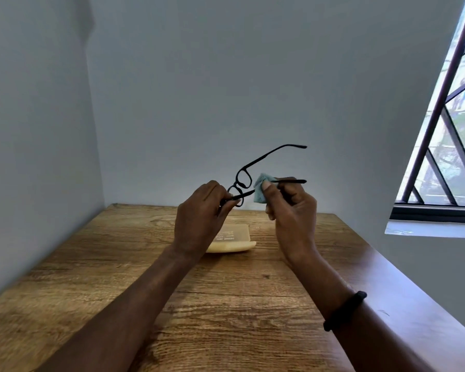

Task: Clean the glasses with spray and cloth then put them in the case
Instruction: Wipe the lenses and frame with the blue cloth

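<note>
Black-framed glasses [243, 179] are held up above the table with both temple arms unfolded and pointing right. My left hand [202, 210] pinches the frame at its lower lens. My right hand [290, 210] holds a small light-blue cloth [261, 190] pressed around one temple arm near its hinge. A cream-coloured glasses case [239, 241] lies open on the wooden table below my hands, partly hidden by my left wrist. No spray bottle is in view.
The wooden table [199, 304] stands in a corner, with grey walls at the left and the back. A barred window [446, 130] is at the right above a sill. A black band [344, 310] sits on my right wrist.
</note>
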